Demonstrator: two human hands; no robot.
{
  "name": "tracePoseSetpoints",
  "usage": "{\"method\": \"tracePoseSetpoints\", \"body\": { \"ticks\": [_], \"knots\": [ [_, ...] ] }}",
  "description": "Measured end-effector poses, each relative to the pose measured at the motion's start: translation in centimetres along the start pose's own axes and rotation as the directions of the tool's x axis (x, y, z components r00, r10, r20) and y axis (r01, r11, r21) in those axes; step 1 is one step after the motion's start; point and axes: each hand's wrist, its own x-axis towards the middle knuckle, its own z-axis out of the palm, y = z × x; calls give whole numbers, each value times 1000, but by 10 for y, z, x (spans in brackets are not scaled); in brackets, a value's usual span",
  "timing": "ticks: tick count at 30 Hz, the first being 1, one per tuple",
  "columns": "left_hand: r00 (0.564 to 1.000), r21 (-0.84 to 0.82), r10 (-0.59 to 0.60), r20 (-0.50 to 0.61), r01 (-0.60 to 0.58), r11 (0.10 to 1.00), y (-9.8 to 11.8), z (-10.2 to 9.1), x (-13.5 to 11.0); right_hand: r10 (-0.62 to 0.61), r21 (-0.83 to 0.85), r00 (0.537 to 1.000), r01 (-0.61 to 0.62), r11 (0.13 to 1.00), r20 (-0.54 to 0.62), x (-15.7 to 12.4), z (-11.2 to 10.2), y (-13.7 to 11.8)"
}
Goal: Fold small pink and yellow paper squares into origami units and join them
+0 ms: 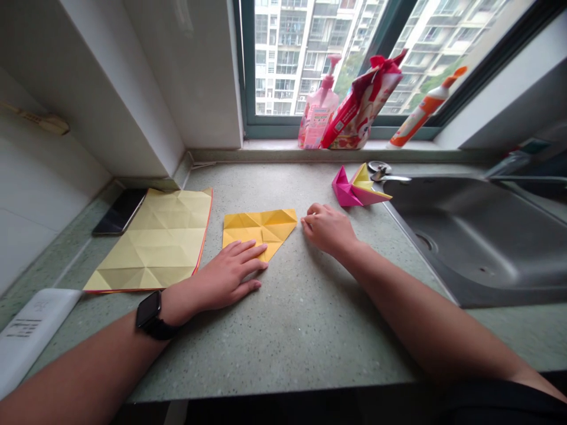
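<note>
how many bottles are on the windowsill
2: a pink pump bottle left of the red bag, and an orange-and-white bottle right of it. Another could be hidden behind the bag.

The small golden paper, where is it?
In the head view, the small golden paper lies left of centre on the counter, partly under the left hand.

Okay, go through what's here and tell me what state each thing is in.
Orange-yellow paper, partly folded, creased
Left hand, spread, fingers on that paper
Right hand, fingers curled, off the paper
Pale yellow sheet, laid open, creased
Pink-and-yellow origami, folded into shape
Smartphone, screen dark
Smartwatch, worn, screen dark
Pump bottle, upright
Red bag, top bunched
Orange-and-white bottle, orange top on
</note>
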Motion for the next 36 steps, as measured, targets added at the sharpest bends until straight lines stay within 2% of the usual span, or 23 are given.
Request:
{"method": "tracePoseSetpoints", "body": {
  "ticks": [3,5,9,13,16,21,25,30,33,36],
  "knots": [
    [999,-12,15,-31,-15,1000,0,-1,0,-35,13,992,37,999,-119,-1,-3,-2],
    [999,-13,25,-47,-25,1000,0,-1,0,-129,63,981,139,988,-144,-3,-5,-7],
    [997,9,39,-63,-38,999,0,0,0,-382,149,920,390,909,-85,-10,-3,-24],
    [993,40,79,-92,-75,996,-1,1,2,-533,209,846,527,824,-28,-17,4,-38],
    [988,51,87,-129,-81,995,-1,1,3,-557,260,831,535,804,13,-19,5,-40],
    [974,83,17,-228,2,997,-3,-3,2,-508,308,860,470,827,54,-18,3,-36],
    [959,130,24,-281,14,991,-5,-9,0,-477,293,874,434,852,94,-14,1,-29],
    [947,171,18,-321,39,985,-8,-11,0,-443,319,893,400,859,74,-6,2,-11],
    [940,178,-36,-340,102,979,-9,-10,1,-452,347,890,405,846,61,-4,4,-4],
    [912,187,-65,-405,152,971,-9,-11,1,-472,350,881,432,831,34,-6,5,-5]
  ]
}}
